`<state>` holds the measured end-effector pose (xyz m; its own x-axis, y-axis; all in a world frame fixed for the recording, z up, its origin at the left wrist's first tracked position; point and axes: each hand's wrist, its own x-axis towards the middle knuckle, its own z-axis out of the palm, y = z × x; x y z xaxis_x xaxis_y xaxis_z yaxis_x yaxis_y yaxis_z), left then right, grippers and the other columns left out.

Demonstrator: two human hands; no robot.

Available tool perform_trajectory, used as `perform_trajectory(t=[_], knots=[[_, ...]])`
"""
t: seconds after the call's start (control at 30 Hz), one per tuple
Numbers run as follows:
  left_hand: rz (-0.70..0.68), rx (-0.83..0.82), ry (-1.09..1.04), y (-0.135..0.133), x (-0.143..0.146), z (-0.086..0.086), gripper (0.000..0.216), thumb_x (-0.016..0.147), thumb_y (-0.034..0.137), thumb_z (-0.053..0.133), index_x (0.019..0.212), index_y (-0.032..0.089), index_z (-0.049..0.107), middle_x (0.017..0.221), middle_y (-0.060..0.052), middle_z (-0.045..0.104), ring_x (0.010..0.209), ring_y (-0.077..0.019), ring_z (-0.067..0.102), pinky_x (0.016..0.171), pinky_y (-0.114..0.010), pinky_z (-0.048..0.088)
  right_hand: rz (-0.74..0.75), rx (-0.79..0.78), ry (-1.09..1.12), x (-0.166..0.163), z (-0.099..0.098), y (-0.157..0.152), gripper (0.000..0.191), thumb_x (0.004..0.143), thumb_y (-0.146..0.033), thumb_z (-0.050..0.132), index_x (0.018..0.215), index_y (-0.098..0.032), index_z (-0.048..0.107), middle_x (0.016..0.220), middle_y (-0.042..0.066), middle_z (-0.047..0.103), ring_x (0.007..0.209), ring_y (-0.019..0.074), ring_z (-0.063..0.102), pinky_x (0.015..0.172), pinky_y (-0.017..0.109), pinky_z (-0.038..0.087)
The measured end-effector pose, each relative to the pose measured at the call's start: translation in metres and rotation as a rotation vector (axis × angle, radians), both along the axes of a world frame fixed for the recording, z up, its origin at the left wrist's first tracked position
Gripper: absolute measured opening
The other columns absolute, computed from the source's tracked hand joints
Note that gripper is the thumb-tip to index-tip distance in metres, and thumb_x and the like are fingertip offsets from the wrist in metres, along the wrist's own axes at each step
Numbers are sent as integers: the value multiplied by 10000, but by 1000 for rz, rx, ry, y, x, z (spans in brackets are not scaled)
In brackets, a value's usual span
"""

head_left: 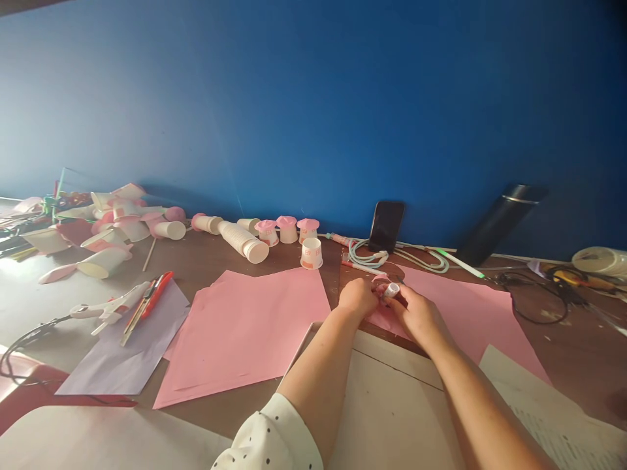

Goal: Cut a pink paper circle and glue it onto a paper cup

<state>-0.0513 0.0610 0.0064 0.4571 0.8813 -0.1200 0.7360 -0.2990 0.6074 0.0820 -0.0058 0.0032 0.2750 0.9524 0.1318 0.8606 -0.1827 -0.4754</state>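
My left hand point(357, 298) and my right hand point(416, 313) meet over the pink paper point(470, 313) on the table. The right hand's fingers are wrapped round a small white tube, perhaps a glue stick point(392, 289), with its tip towards the left hand. The left hand's fingers are curled on a small pink paper piece point(380, 282) beside the tube. A white paper cup point(311, 253) stands upside down just beyond my hands.
A large pink sheet point(249, 326) lies left of my hands. Scissors and a red cutter point(147, 303) rest on lilac paper. A stack of cups point(242, 240), pink-topped cups point(287, 228), a phone point(386, 225), cables point(386, 258) and a dark flask point(494, 222) line the blue wall.
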Motion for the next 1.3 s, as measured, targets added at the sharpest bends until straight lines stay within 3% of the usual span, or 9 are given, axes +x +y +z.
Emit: perform_trajectory(t=[0.3,0.53,0.67,0.73,0.8,1.13,1.3], knots=[[7,4,-5,-2,-1,1,263,827,330,508,907,224,734,885,-68,719,791,-197,640,670,-255,466,53,-9,-92,-1,5,-3,308,834,-331,546,1118,-305,662,782,24,729,630,214,645,524,261,382],[-20,4,1,-1,-1,0,237,798,283,524,882,220,736,868,-61,716,759,-184,631,644,-246,453,44,-41,-86,-6,11,-9,307,850,-338,534,1129,-292,652,811,35,727,680,229,657,542,268,397],[9,2,14,-2,0,2,259,804,292,507,885,204,737,856,-80,717,759,-201,639,641,-261,461,-34,140,-25,-7,14,-11,263,854,-356,520,1041,-225,651,892,76,728,789,250,667,608,295,447],[19,-1,27,-2,0,3,254,796,281,511,887,209,737,869,-81,720,773,-209,645,653,-269,469,-71,283,31,-6,14,-12,283,858,-355,508,1063,-204,631,998,98,721,882,253,664,689,310,473],[13,-12,33,-2,1,2,245,787,273,522,889,217,737,882,-77,723,785,-209,650,665,-268,477,-79,323,65,-4,14,-12,301,856,-349,505,1093,-200,616,1056,102,711,938,256,657,735,322,481],[-9,9,17,-3,-1,3,305,846,393,489,838,208,730,881,-82,725,800,-208,657,674,-258,483,40,70,14,-2,5,-8,256,844,-340,530,1060,-275,652,935,39,743,808,240,680,615,282,455],[-10,-16,22,-2,-1,3,243,820,343,518,833,221,727,840,-64,719,750,-193,645,639,-250,473,73,-41,18,-3,11,-10,333,851,-345,520,1160,-293,632,935,31,747,826,240,687,625,278,452]])
